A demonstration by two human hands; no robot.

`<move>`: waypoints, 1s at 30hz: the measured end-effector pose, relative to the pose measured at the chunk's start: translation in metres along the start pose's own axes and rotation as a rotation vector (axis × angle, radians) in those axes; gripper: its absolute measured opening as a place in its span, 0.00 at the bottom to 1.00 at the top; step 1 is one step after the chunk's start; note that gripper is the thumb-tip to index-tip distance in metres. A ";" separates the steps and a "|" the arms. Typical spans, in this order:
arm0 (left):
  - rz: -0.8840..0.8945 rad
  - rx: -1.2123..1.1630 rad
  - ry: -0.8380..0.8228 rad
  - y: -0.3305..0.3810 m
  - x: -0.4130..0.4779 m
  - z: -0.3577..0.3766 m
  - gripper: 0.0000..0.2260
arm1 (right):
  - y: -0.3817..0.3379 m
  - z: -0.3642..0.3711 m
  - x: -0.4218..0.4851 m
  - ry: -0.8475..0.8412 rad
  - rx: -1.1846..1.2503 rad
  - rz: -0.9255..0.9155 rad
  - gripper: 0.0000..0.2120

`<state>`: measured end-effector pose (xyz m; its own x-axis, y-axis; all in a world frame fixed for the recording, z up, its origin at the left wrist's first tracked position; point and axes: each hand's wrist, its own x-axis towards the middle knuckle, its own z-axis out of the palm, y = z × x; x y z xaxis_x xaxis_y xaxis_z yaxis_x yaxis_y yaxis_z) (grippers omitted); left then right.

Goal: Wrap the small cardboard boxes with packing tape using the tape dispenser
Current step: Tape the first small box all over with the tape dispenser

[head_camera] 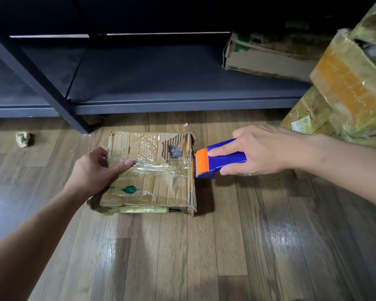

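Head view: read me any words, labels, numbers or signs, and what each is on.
No text is readable.
Small cardboard box: green leaf mark; green print beside it, partly under the left hand, illegible.
Stacked boxes on the right: pale label, too blurred.
Tape dispenser: no print visible.

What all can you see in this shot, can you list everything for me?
small cardboard box: one, brown, clear tape and a torn hole on top, on the floor, centre.
tape dispenser: one, blue with an orange cutter, at the box's right edge.
crumpled paper ball: one, tan, on the floor, far left.
shelf unit: one, dark grey, behind the box.
worn box: one, brown, on the low shelf, right.
taped boxes: several, count unclear, yellowish, stacked far right.
floor: one, brown wood planks.
left hand: grips the box's left side, thumb on top.
right hand: holds the tape dispenser.
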<state>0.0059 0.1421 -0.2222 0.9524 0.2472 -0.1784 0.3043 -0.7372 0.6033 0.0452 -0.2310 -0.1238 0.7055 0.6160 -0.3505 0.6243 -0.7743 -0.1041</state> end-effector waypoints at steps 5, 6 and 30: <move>0.013 0.002 -0.012 0.002 -0.001 -0.001 0.28 | -0.015 -0.016 0.014 -0.021 -0.099 -0.039 0.26; 0.013 -0.002 -0.016 0.004 -0.002 -0.001 0.27 | -0.019 -0.020 0.017 -0.023 -0.130 -0.053 0.25; 0.608 0.836 -0.354 0.068 -0.073 0.083 0.59 | -0.095 -0.043 0.033 -0.046 -0.569 -0.016 0.15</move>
<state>-0.0413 0.0219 -0.2330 0.8577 -0.3995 -0.3236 -0.4308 -0.9020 -0.0284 0.0239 -0.1308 -0.0852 0.6874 0.6097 -0.3947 0.7258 -0.5568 0.4040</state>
